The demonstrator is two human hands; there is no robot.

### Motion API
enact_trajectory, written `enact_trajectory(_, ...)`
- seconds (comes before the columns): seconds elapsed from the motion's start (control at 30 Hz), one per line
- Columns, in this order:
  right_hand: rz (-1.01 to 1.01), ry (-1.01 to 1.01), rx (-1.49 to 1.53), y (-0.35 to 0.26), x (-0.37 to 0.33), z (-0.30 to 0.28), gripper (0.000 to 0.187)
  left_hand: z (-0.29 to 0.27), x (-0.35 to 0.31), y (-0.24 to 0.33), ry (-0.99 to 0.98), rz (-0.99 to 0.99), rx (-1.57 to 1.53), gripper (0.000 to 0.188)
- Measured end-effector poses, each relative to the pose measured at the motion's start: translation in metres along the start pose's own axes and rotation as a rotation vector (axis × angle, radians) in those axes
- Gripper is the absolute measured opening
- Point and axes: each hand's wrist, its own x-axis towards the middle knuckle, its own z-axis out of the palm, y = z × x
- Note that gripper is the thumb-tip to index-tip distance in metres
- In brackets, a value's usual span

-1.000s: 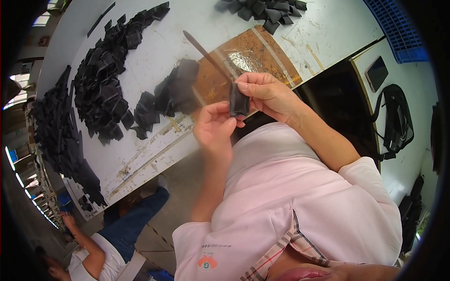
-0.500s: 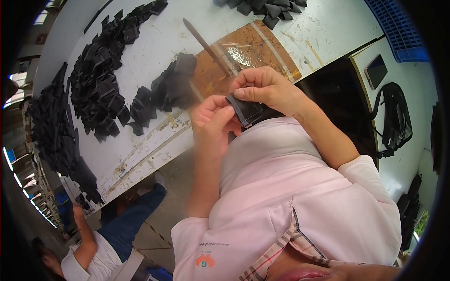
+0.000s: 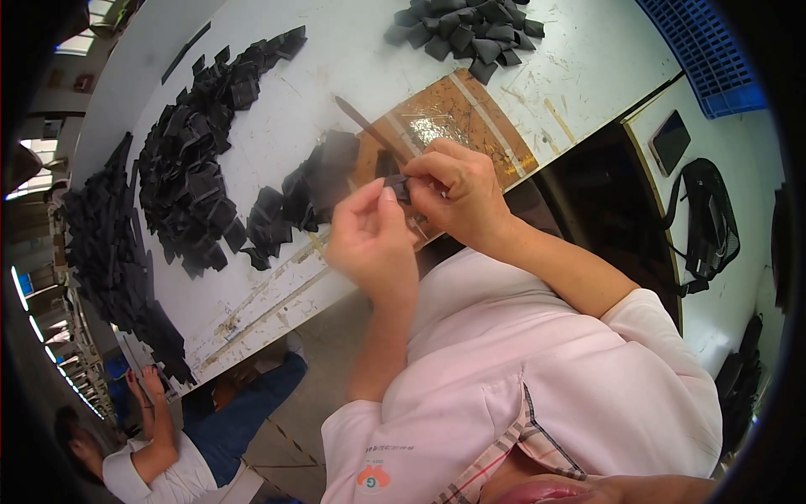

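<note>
A small piece of black sewn fabric [image 3: 398, 190] is pinched between both my hands, above the near edge of the table. My left hand [image 3: 369, 235] has its thumb and forefinger closed on the fabric's left end. With bent fingers, my right hand [image 3: 453, 191] grips the other end and hides much of the piece. Just beyond my hands, a flat, pointed brown strip [image 3: 367, 126] sticks out over a brown board [image 3: 432, 118] with tape across it. Left of my hands lies a loose heap of black fabric pieces [image 3: 294, 193], partly blurred.
More black pieces [image 3: 185, 160] spread along the white table [image 3: 277, 92], with another pile [image 3: 470, 29] at the far side. A blue basket [image 3: 709, 59], a phone [image 3: 670, 141] and a black mesh bag [image 3: 703, 223] are on the right. Another person [image 3: 168, 449] sits at lower left.
Both hands have moved away from my body toward the board with the fabric, which now shows less of its face. The other person's hands have come up. The view has shifted slightly.
</note>
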Motion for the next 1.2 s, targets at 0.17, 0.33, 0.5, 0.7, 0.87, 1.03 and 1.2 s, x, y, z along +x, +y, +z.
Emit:
enact_trajectory(0.17,0.683,-0.157,0.907,0.009,0.016,-0.011,0.002,-0.016,0.023,-0.005,-0.410,-0.557,-0.870,0.015)
enact_trajectory(0.33,0.814,-0.390,1.644,0.016,0.010,-0.011,0.008,-0.002,0.021,0.008,-0.316,-0.322,-0.481,0.015)
enact_trajectory(0.5,0.704,-0.446,1.275,-0.008,0.029,-0.025,0.019,0.013,0.023,0.006,-0.033,0.299,0.000,0.009)
enact_trajectory(0.7,0.380,-0.451,0.824,-0.048,0.085,-0.048,0.024,-0.014,0.059,0.067,-0.624,-0.476,-0.996,0.016)
enact_trajectory(0.87,0.514,-0.599,0.915,-0.012,0.083,-0.027,0.028,-0.018,0.065,0.036,-0.520,-0.618,-0.985,0.018)
enact_trajectory(1.03,0.255,-0.400,0.589,-0.017,0.086,-0.029,0.029,-0.007,0.060,0.034,-0.314,-0.147,-0.470,0.023)
enact_trajectory(1.2,-0.193,0.001,0.232,-0.024,0.071,-0.040,0.028,0.003,0.059,0.050,-0.243,0.479,-0.211,0.032)
